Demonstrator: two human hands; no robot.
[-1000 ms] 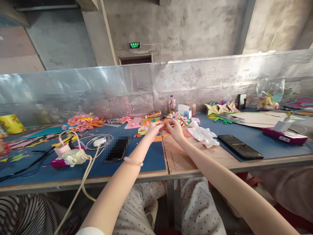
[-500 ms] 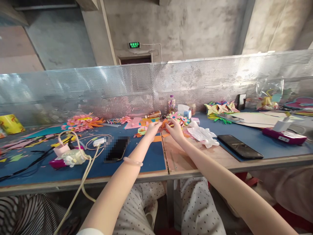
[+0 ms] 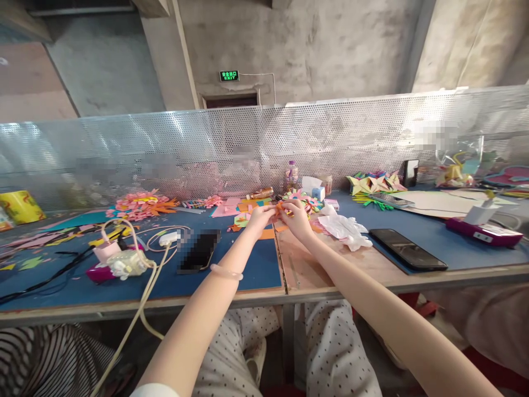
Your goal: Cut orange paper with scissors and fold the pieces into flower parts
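Observation:
My left hand (image 3: 263, 216) and my right hand (image 3: 296, 218) meet above the table, fingers closed on a small piece of orange paper (image 3: 280, 212) between them. Its exact shape is partly hidden by my fingers. Right behind my hands lie colourful paper flowers (image 3: 305, 199). Sheets of orange paper (image 3: 266, 234) lie under and beside my left hand. A crumpled white plastic bag (image 3: 345, 229) rests to the right of my right hand.
Two phones (image 3: 407, 249) lie on the table, one at each side of my forearms. Power strips (image 3: 483, 231) with cables stand left and right. Pink paper flowers (image 3: 138, 205), a bottle (image 3: 292, 175) and a tissue pack (image 3: 317, 192) stand farther back, before a perforated metal screen (image 3: 198, 149).
My hands stay together on the orange paper, with only slight finger movement. The whole view has shifted a little.

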